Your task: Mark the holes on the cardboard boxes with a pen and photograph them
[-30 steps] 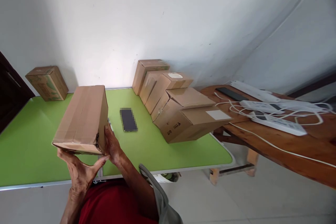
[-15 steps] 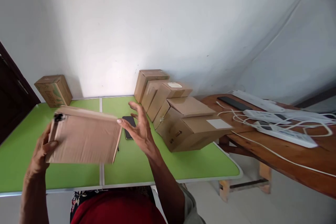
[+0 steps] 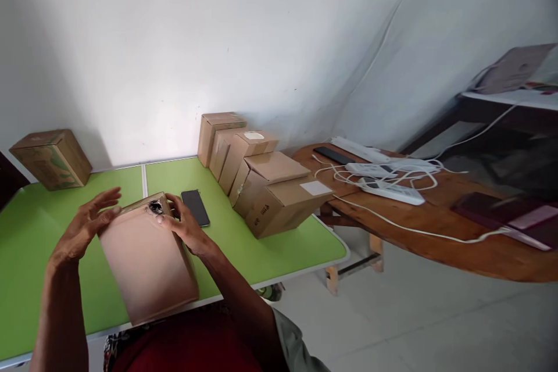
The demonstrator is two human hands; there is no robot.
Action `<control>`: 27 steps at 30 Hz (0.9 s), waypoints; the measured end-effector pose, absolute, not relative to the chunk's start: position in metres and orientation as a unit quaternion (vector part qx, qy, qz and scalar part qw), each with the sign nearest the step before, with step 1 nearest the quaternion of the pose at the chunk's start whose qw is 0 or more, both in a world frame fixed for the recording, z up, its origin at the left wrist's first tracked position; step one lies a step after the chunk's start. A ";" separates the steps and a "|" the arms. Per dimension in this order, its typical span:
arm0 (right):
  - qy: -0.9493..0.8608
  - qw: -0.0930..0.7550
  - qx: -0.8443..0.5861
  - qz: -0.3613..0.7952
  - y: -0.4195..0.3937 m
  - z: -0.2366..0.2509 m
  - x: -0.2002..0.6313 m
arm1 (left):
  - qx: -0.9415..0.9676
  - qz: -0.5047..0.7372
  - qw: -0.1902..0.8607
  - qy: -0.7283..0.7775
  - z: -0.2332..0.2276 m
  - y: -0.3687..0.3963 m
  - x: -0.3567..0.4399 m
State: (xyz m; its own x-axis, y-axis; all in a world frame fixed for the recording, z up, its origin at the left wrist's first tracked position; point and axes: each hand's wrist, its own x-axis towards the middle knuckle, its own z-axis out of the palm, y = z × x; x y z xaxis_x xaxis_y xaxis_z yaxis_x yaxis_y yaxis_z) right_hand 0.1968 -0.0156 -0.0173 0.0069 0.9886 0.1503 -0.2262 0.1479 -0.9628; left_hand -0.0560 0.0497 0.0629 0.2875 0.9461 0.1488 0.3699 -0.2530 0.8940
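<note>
Both forearms reach forward from the bottom of the view, bare to the elbow, and angle toward each other. The left hand (image 3: 89, 224) is raised with the wrist bent back, palm turned inward and fingers spread and loosely extended. The right hand (image 3: 185, 226) sits just opposite, palm facing left, its fingers curled with the tips pointing toward the left hand, thumb tucked below
</note>
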 end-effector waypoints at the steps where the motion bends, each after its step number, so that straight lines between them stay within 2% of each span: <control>1: -0.451 0.605 -0.412 0.511 -0.016 -0.022 0.194 | 0.676 0.403 0.361 0.500 0.059 0.045 -0.051; 4: -0.398 0.641 -0.425 0.500 -0.018 -0.034 0.186 | 0.641 0.477 0.269 0.538 0.043 0.024 -0.026; 9: -0.389 0.669 -0.383 0.505 -0.023 -0.040 0.182 | 0.668 0.531 0.089 0.515 0.022 -0.007 0.011; 20: -0.383 0.704 -0.390 0.454 -0.039 -0.032 0.171 | 0.678 0.551 -0.010 0.487 0.012 -0.034 0.023; 24: -0.410 0.697 -0.410 0.422 -0.043 -0.032 0.169 | 0.683 0.532 -0.054 0.498 0.018 -0.037 0.024; 27: -0.429 0.682 -0.412 0.425 -0.045 -0.031 0.172 | 0.715 0.507 -0.049 0.478 0.022 -0.034 0.023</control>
